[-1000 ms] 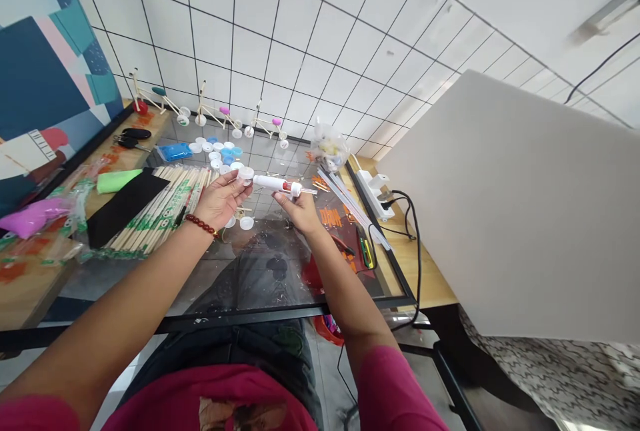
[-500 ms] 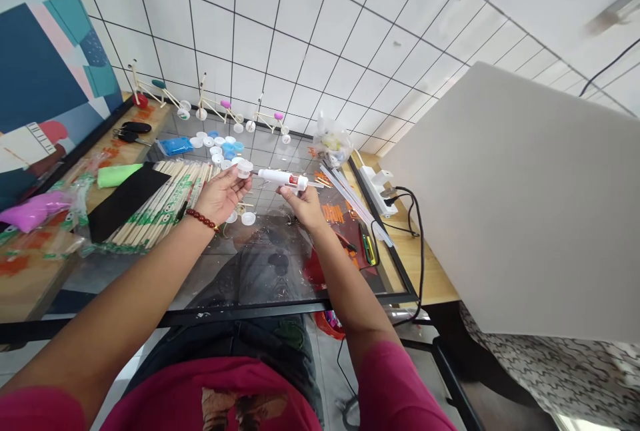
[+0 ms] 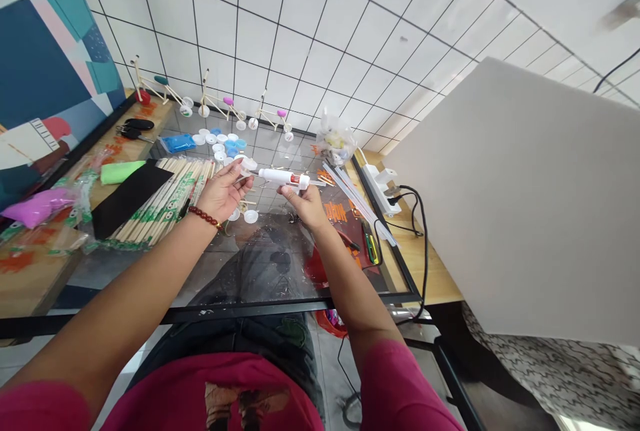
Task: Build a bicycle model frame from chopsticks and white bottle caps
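Observation:
My left hand (image 3: 223, 192), with a beaded bracelet at the wrist, pinches a white plastic cap (image 3: 247, 164) by its edge. Pointing left, the dark nozzle of a white glue gun (image 3: 283, 178) is at the cap. My right hand (image 3: 305, 204) is wrapped round the glue gun, and a clear glue stick (image 3: 317, 183) sticks out of its back end. Two more white caps, one of them (image 3: 251, 216) nearer me, lie below the gun with small sticks beside them. Behind my left hand is a group of white and blue caps (image 3: 219, 148).
Wrapped chopsticks (image 3: 167, 201) and a black sheet (image 3: 131, 199) lie left. Small stick tricycles (image 3: 271, 118) stand along the wall. Glue sticks (image 3: 357, 199), a cutter (image 3: 371, 244) and a power strip (image 3: 381, 188) with cables are at the right.
The cap in my left hand has tilted, and its rim now faces a different way near the nozzle. My grip on the glue gun looks the same; the whole view has shifted slightly.

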`<state>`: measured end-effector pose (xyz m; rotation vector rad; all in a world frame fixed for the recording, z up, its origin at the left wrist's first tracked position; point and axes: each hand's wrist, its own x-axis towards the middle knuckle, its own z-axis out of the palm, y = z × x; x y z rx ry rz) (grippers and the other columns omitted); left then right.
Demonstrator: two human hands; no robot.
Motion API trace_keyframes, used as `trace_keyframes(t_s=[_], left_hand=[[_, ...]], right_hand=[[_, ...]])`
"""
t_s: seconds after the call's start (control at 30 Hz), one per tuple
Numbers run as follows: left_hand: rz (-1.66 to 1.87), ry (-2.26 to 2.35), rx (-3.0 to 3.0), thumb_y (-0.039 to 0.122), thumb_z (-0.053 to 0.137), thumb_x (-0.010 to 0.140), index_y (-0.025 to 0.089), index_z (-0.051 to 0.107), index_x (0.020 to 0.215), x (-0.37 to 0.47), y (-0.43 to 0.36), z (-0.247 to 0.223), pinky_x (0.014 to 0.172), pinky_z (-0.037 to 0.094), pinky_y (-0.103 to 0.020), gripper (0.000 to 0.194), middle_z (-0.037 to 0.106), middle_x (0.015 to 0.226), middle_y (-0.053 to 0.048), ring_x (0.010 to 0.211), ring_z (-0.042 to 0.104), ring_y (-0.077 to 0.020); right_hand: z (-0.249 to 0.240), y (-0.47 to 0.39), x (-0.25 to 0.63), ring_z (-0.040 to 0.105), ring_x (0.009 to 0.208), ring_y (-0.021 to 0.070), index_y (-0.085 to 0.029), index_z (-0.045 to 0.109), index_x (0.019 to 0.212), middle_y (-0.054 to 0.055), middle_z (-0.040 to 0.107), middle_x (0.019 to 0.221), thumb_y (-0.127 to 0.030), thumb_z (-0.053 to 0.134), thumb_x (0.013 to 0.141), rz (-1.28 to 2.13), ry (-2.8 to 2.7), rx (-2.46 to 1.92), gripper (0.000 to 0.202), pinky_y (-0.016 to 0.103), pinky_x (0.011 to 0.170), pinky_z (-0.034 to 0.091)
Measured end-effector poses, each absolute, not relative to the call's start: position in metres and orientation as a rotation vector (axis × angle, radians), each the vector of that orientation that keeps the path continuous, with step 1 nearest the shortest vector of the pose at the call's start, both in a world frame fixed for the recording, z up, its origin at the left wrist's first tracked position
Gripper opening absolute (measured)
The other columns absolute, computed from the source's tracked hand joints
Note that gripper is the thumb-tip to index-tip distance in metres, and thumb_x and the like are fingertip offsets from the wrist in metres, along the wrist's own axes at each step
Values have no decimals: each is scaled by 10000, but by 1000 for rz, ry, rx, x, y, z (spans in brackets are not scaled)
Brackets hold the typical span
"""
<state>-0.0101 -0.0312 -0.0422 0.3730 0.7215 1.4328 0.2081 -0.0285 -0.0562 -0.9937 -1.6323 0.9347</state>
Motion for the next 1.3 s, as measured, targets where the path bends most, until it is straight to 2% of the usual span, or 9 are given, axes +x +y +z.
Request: trace_keyframes(t_s=[0.17, 0.33, 0.47, 0.67, 0.77, 0.87, 1.03, 1.17, 1.3], left_hand=[[1410, 722, 417, 15, 807, 818, 197, 760, 1048, -10, -32, -42, 893, 624, -256, 296, 758, 999, -21, 817, 708, -103], [1403, 713, 418, 85, 739, 916, 190, 738, 957, -9, -35, -36, 818, 623, -233, 112, 764, 916, -34, 793, 700, -111], [1410, 699, 404, 44, 708, 913, 189, 728, 913, -8, -35, -34, 766, 613, -214, 147, 769, 890, -27, 782, 699, -112], [1410, 724, 449, -39, 759, 807, 235, 781, 975, -10, -34, -39, 767, 584, -227, 323, 771, 982, 10, 789, 687, -99], [1437, 723, 492, -40, 798, 762, 245, 799, 960, -11, -34, -42, 729, 558, -209, 347, 778, 1015, 13, 801, 678, -93], [1498, 733, 540, -20, 867, 686, 229, 803, 916, -10, -32, -44, 691, 536, -199, 345, 782, 994, -1, 832, 679, -107], [1569, 808, 583, 59, 962, 580, 225, 806, 872, -10, -28, -48, 723, 537, -245, 370, 789, 988, -26, 925, 704, -164], [1601, 843, 622, 130, 1019, 445, 217, 809, 839, -9, -28, -49, 710, 541, -253, 455, 788, 939, -33, 864, 692, -165], [1652, 877, 693, 157, 1018, 347, 199, 816, 835, -5, -28, -49, 788, 561, -274, 530, 779, 905, -32, 850, 661, -151]], right_hand=[[-56, -28, 207, 699, 920, 249, -218, 785, 1033, 57, 775, 951, -781, 735, 812, 905, -1626, -1006, 607, 431, 944, 569], [-60, -27, 207, 693, 890, 249, -219, 787, 1015, 60, 768, 931, -773, 747, 808, 905, -1612, -1012, 593, 431, 909, 572], [-61, -27, 207, 702, 913, 253, -227, 789, 1033, 59, 775, 963, -784, 751, 801, 910, -1583, -996, 605, 445, 925, 577], [-59, -29, 206, 695, 903, 252, -231, 782, 991, 55, 762, 938, -787, 748, 806, 908, -1599, -964, 587, 446, 921, 575], [-57, -31, 206, 690, 885, 252, -230, 784, 986, 56, 757, 920, -783, 740, 818, 919, -1622, -956, 580, 438, 895, 577], [-56, -34, 205, 681, 883, 251, -233, 778, 981, 52, 755, 918, -796, 742, 806, 931, -1611, -954, 590, 432, 886, 570], [-54, -36, 205, 672, 868, 236, -233, 766, 955, 42, 750, 899, -795, 751, 798, 952, -1594, -952, 584, 399, 871, 559], [-54, -36, 205, 678, 869, 234, -239, 756, 946, 36, 751, 902, -767, 771, 799, 945, -1571, -930, 549, 393, 871, 562], [-54, -36, 205, 685, 863, 232, -238, 738, 945, 34, 751, 894, -737, 787, 804, 943, -1559, -925, 520, 394, 871, 570]])
